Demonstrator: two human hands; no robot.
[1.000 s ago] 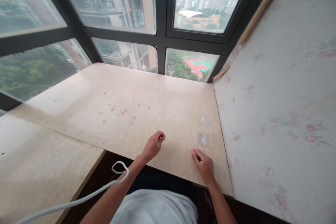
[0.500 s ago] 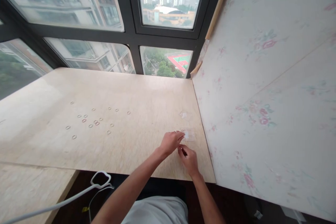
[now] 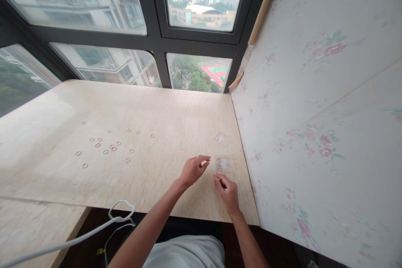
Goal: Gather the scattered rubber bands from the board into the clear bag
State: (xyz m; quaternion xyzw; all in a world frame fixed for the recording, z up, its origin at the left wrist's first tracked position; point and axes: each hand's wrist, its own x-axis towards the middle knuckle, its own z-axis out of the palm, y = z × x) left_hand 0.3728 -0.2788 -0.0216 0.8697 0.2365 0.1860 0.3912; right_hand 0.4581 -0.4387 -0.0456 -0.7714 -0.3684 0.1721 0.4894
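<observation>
My left hand (image 3: 193, 170) hovers over the counter, just left of a small clear plastic box (image 3: 229, 164). Its thumb and fingers are apart, with nothing visible between them. Close to the box's near edge, my right hand (image 3: 228, 192) has thumb and forefinger pinched together; whatever they may hold is too small to make out. A few small reddish rings (image 3: 219, 159) show in the box's far left corner, and a whitish patch lies in its middle. Behind the box lies another small clear plastic piece (image 3: 220, 138).
Several thin rings lie scattered on the left of the pale counter (image 3: 176, 113), including a reddish ring (image 3: 98, 145). A floral-papered wall (image 3: 301, 134) bounds the right side, and dark-framed windows (image 3: 196, 39) the back. A white curved tube (image 3: 78, 240) crosses the lower left.
My left hand has pulled back to the left from the clear box, and its fingers have parted. My right hand stays pinched near the same place.
</observation>
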